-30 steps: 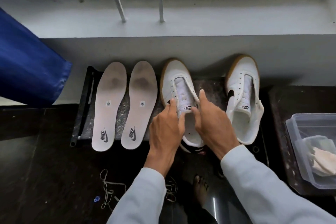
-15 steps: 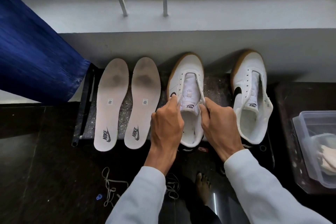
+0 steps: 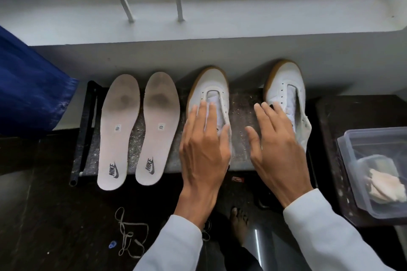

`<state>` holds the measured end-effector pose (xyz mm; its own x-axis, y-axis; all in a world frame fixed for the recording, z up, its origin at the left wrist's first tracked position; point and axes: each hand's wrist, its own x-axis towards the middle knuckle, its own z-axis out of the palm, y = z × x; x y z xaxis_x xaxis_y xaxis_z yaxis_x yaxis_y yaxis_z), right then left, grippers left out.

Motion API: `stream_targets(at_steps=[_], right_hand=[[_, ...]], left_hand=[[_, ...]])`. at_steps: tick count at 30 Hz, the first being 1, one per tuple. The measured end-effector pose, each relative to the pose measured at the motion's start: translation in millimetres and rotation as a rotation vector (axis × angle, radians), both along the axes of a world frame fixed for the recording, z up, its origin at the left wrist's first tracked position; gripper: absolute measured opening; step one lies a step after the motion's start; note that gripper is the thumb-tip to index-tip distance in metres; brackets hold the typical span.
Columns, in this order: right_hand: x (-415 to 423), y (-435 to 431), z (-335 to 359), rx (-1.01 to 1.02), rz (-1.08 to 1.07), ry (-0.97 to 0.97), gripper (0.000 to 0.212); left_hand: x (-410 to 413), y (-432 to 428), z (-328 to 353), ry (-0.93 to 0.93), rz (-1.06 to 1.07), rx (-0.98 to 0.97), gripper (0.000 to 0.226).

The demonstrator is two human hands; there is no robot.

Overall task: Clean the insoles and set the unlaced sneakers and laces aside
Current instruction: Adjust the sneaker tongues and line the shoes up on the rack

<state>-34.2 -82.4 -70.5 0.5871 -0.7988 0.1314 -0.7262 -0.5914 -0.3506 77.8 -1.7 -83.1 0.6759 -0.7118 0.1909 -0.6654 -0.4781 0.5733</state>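
Note:
Two white insoles (image 3: 119,132) (image 3: 157,130) with grey smudges lie side by side on a speckled mat (image 3: 240,116). To their right stand two white unlaced sneakers with gum soles, the left one (image 3: 209,86) and the right one (image 3: 286,81), toes toward the wall. My left hand (image 3: 203,145) hovers flat over the left sneaker's opening, fingers apart, holding nothing. My right hand (image 3: 275,143) is spread over the mat, its fingers at the right sneaker's inner side. A lace (image 3: 130,235) lies loose on the dark floor below the insoles.
A clear plastic box (image 3: 372,174) with a pale cloth (image 3: 385,185) inside sits on a dark surface at the right. A blue fabric (image 3: 28,90) hangs at the left. A white ledge with bars runs along the back. My bare foot (image 3: 239,224) rests on the floor.
Both hands let go of the left sneaker's tongue and opened. My right hand moved right toward the other sneaker. The camera moved closer.

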Motion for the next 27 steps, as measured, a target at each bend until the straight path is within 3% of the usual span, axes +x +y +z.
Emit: stream_targets(at_steps=[4,9,14,20,23,27], right_hand=[[-26,-8,-5,-0.026,-0.014,0.145,0.059],[-51,-17,-8,0.085,0.014,0.321,0.079],[-68,-34,-15,0.118,-0.025,0.197,0.063],[-81,-52,-18,0.24,-0.154,-0.002,0.061],[-83,-64,-19,0.245,-0.208,-0.001,0.061],[-78,-77,-23,0.149,-0.186,-0.04,0.031]], left_hand=[[-30,-27,1,-0.035,-0.135,-0.032,0.054],[-65,-56,-6,-0.055,-0.267,0.019,0.051],[-76,-75,-13,-0.052,-0.289,0.055,0.047],[-80,-89,-13,0.027,-0.284,0.096,0.046],[-76,-92,-12,0.029,-0.241,0.194,0.043],[-74,-95,-12,0.051,-0.187,0.268,0.033]])
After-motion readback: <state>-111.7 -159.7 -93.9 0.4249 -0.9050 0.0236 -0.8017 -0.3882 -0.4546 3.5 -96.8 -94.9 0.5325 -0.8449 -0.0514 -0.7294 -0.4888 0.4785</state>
